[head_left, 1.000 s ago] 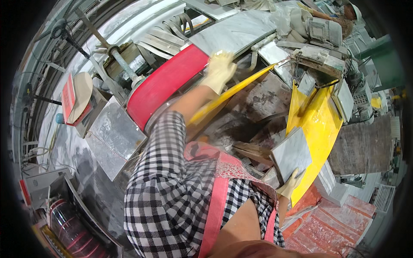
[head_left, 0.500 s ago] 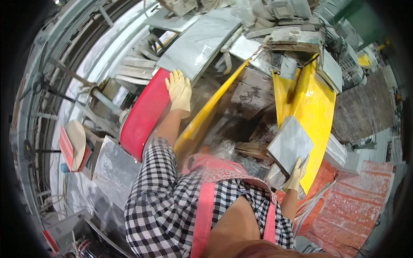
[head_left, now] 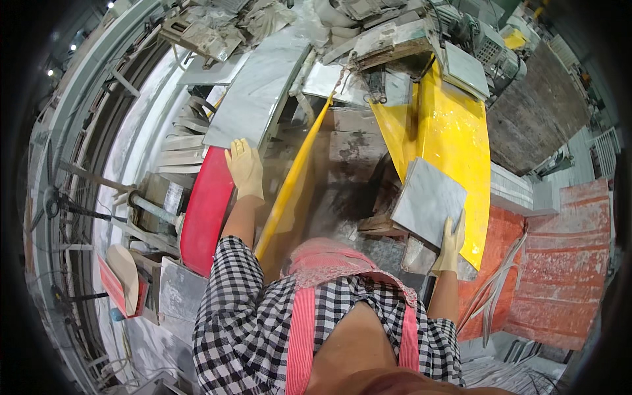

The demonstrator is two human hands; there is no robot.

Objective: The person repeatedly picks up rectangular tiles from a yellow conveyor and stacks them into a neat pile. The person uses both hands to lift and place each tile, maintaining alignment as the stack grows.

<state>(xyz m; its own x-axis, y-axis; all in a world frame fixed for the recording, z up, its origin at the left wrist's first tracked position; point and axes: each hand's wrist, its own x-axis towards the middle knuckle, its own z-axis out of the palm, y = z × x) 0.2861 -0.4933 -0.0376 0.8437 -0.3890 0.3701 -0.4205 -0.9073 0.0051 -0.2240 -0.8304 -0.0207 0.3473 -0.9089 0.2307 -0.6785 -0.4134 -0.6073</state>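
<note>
In a pale cream glove, my left hand (head_left: 245, 170) lies with fingers stretched out over the upper end of a red curved panel (head_left: 205, 210). Its fingertips are at the near edge of a long grey-white marble slab (head_left: 260, 89). On the right, my gloved right hand (head_left: 450, 245) is at the edge of a grey marble tile (head_left: 429, 201), its fingers extended and apart along that edge. What lies under the right palm is hidden. The tile rests against a yellow curved sheet (head_left: 454, 141); a second layer shows at its left edge.
A narrow yellow bar (head_left: 294, 178) slants between my arms above a dark, dusty recess. Orange-red sheets (head_left: 556, 263) and pale straps (head_left: 503, 280) lie at right. A metal rod (head_left: 155, 207) and a red-and-beige padded piece (head_left: 122, 280) stand at left. Worn blocks (head_left: 388, 43) crowd the far side.
The view has shifted, so the slab, red panel and yellow sheet appear further left. Both hands remain at the same pieces, and the tile keeps its place against the yellow sheet.
</note>
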